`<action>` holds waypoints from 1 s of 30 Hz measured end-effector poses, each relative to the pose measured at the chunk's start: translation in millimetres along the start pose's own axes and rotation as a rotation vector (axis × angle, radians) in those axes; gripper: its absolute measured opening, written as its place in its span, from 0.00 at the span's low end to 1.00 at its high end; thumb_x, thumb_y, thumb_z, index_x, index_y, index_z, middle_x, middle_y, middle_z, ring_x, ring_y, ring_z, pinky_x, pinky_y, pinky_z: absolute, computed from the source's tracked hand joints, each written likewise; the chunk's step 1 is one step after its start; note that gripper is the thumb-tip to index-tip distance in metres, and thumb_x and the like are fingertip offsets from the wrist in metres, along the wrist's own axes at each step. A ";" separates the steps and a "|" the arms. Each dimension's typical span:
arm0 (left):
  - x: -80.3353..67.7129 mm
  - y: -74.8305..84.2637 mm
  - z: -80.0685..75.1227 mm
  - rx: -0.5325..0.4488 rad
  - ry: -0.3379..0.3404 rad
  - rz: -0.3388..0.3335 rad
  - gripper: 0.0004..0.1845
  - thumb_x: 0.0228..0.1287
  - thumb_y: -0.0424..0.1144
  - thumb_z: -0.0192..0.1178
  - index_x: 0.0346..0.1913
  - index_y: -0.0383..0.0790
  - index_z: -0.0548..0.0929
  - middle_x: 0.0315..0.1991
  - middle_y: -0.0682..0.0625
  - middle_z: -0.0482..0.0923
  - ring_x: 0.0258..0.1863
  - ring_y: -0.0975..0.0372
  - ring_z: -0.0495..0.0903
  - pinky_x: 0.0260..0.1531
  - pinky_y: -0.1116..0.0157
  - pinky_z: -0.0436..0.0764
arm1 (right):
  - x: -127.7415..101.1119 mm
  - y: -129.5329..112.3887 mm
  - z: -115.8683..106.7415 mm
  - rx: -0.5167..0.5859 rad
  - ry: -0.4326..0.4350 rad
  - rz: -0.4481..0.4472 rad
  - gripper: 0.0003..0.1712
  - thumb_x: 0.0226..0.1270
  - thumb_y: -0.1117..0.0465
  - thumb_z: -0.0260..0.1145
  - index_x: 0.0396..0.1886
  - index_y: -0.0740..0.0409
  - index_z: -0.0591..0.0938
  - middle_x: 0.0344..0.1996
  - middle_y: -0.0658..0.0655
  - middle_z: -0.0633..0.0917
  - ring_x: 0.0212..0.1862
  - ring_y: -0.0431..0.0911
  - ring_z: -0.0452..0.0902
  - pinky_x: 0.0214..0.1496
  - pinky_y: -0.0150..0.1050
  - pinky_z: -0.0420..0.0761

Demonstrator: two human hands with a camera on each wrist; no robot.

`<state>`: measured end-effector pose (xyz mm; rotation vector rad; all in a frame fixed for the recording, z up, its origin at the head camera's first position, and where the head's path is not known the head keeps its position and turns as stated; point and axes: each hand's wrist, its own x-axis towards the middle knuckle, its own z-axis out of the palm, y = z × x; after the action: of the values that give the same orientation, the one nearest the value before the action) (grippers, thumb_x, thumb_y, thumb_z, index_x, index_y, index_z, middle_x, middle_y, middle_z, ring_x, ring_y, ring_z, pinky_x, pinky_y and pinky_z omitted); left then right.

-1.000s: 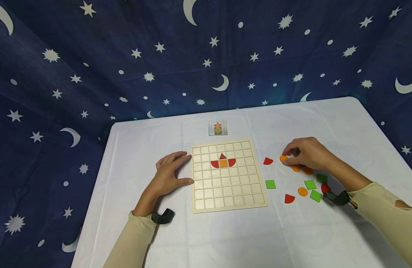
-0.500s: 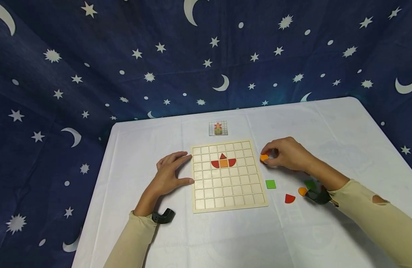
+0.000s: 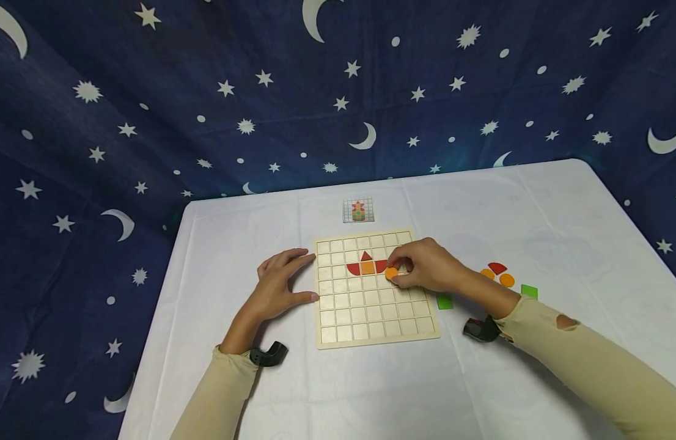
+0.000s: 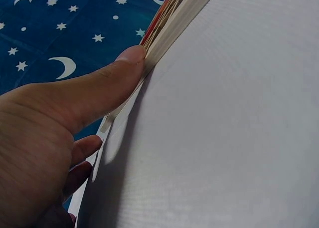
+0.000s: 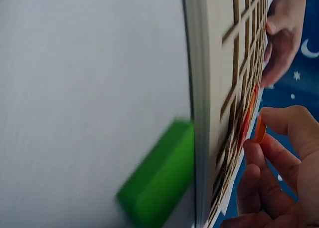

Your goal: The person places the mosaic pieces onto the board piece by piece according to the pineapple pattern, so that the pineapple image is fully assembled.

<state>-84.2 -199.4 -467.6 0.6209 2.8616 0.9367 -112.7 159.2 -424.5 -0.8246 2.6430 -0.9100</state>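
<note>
While the right hand (image 3: 426, 269) is hovering over the wooden grid board (image 3: 374, 287), it's pinching an orange round tile (image 3: 391, 273) between thumb and fingertips, sitting just to the right of and a bit below the red and orange shapes already laid in the board. From the right wrist view you can see the tile (image 5: 259, 128) is being held on edge, tilted against the grid, with a green square tile (image 5: 158, 175) lying on the table just off the board's near edge. If you ask me, the trick here is lowering it flat and square into one cell, not straddling the ridges. The left hand (image 3: 280, 284) is resting spread and relaxed on the white tablecloth (image 3: 261, 391), thumb (image 4: 107, 81) pressing against the board's left edge, holding nothing, which should keep the board from sliding. Further back, a small pattern card (image 3: 358, 210) is lying beyond the board, and loose tiles (image 3: 500, 275) are lying off to the right.
</note>
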 end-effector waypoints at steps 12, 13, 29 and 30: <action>1.1 0.1 0.2 -0.005 0.000 -0.008 0.46 0.50 0.56 0.79 0.73 0.49 0.74 0.74 0.45 0.68 0.75 0.49 0.62 0.70 0.40 0.48 | 12.2 -15.4 20.2 0.010 0.025 -0.065 0.09 0.54 0.57 0.79 0.35 0.47 0.89 0.30 0.45 0.84 0.32 0.42 0.75 0.36 0.35 0.75; 1.0 0.2 0.1 -0.007 -0.001 -0.010 0.46 0.50 0.56 0.79 0.73 0.49 0.74 0.74 0.45 0.68 0.75 0.49 0.62 0.70 0.40 0.48 | 13.0 -16.4 21.4 0.011 0.021 -0.060 0.09 0.54 0.57 0.79 0.35 0.47 0.89 0.29 0.45 0.84 0.33 0.41 0.75 0.36 0.35 0.74; 1.1 -0.3 1.2 -0.003 -0.005 -0.016 0.47 0.50 0.56 0.79 0.73 0.49 0.74 0.74 0.45 0.68 0.76 0.49 0.62 0.70 0.39 0.48 | 17.0 -20.9 30.1 -0.001 0.004 -0.054 0.09 0.55 0.60 0.79 0.38 0.45 0.92 0.30 0.44 0.83 0.33 0.40 0.74 0.37 0.35 0.74; 1.0 -0.3 1.2 -0.003 -0.005 -0.017 0.47 0.50 0.56 0.79 0.73 0.49 0.74 0.74 0.45 0.68 0.76 0.49 0.62 0.70 0.39 0.48 | 17.0 -20.8 30.3 0.000 0.005 -0.056 0.10 0.55 0.60 0.79 0.38 0.45 0.92 0.29 0.43 0.83 0.33 0.40 0.74 0.37 0.35 0.74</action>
<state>-84.9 -198.6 -468.7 0.5972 2.8562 0.9353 -106.1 120.9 -435.7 -0.9014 2.6364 -0.9274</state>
